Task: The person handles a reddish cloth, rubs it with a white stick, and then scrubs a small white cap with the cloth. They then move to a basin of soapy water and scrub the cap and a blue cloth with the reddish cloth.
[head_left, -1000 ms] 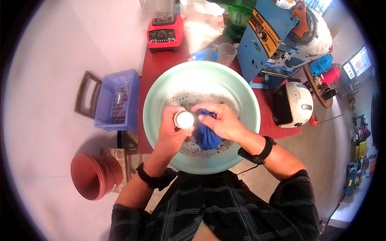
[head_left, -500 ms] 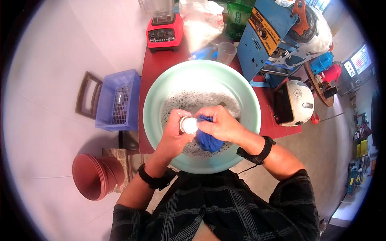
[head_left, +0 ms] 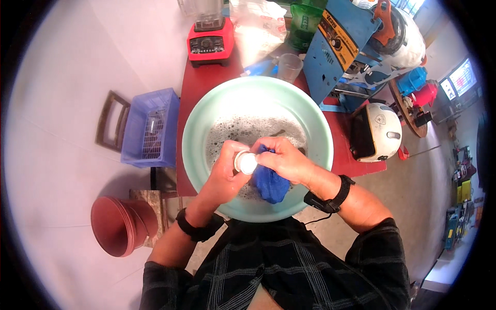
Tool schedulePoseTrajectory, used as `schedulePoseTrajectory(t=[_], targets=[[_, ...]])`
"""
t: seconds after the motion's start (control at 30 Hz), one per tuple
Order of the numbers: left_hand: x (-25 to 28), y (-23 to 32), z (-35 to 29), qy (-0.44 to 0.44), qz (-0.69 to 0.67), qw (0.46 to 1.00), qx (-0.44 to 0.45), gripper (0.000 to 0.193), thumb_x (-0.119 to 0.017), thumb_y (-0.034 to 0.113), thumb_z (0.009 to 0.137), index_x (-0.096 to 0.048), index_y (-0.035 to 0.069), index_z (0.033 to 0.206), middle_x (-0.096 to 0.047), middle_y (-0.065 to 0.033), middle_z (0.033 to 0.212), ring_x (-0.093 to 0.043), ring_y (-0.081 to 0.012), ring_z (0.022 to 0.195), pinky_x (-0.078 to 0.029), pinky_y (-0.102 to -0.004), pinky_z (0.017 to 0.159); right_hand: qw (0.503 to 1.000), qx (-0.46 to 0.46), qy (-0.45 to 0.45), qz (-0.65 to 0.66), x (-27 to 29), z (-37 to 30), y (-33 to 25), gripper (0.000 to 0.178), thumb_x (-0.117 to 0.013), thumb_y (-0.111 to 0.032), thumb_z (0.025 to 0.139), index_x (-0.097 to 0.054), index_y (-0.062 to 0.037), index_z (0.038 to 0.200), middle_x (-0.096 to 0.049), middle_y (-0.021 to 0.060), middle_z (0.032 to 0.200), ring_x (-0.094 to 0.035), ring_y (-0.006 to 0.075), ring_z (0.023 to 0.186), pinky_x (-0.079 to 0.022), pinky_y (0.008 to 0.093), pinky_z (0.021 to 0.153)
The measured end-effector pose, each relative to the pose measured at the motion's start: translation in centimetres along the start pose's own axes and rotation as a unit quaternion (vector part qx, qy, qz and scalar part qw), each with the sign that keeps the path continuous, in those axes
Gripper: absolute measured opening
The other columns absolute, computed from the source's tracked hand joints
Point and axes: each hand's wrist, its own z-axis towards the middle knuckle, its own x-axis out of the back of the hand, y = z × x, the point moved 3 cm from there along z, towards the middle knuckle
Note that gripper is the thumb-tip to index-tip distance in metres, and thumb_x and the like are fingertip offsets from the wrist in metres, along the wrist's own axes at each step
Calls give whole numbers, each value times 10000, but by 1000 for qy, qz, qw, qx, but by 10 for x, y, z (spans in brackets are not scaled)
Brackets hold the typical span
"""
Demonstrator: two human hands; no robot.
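My left hand [head_left: 223,178] is closed around a small white round piece, cup-like with a pale rim [head_left: 247,163]; its exact kind is unclear. A wet blue cloth [head_left: 272,186] hangs from my right hand [head_left: 290,163], whose fingers pinch it against the white piece's right side. Both hands are over a pale green basin [head_left: 191,144] of foamy water [head_left: 243,125]. Beyond my right fingers, a dark item partly shows in the suds, too covered to name.
The basin stands on a red table [head_left: 187,93]. Behind it are a red blender [head_left: 211,45], a clear cup [head_left: 290,67] and a blue machine [head_left: 330,51]. A white helmet [head_left: 385,129] sits right; a purple crate [head_left: 132,139] and a reddish bucket [head_left: 111,227] are left.
The blue cloth has shifted slightly toward me and hangs lower from my right hand. The white piece has moved a little to the right within my grip.
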Motion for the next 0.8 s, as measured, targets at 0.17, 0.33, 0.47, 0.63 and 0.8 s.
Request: schedulePoseTrajectory(t=[0.17,0.33,0.47,0.63,0.8], targets=[[-9,-3,2,40,-75,995,-44,454,-565,-78,805,-398,60,1204,-447,-52,1127,-461,-117,1042,-418,-277,880,993,-16,-10,118,-4,-8,-3,234,-587,-161,861,-619,-40,1059,-605,15,952,-541,83,893,-449,245,764],[-10,8,0,-15,-137,990,-2,491,-584,-68,806,-379,64,1232,-436,-46,1155,-452,-121,1056,-415,-282,894,985,-55,9,166,-2,-14,-4,251,-607,-211,866,-619,-31,1040,-606,35,956,-531,110,916,-427,265,808],[0,8,-5,-68,-137,982,111,500,-630,-43,824,-369,67,1236,-442,-55,1151,-468,-132,1048,-419,-294,902,987,-61,0,147,-1,-17,2,286,-625,-244,863,-617,-15,1034,-607,52,945,-532,126,897,-431,281,799],[-2,1,-3,-108,-44,993,19,533,-660,-22,814,-364,88,1244,-419,-54,1196,-454,-141,1120,-429,-300,926,994,-52,1,91,-3,-21,-1,303,-665,-246,825,-615,-41,1042,-594,46,984,-543,126,911,-447,272,802],[-7,9,-3,-108,-18,993,54,515,-659,-23,815,-364,94,1221,-410,-55,1184,-442,-132,1093,-422,-299,904,997,-37,21,72,-5,-21,3,296,-690,-239,808,-619,-38,1014,-597,46,966,-549,127,899,-454,279,795]])
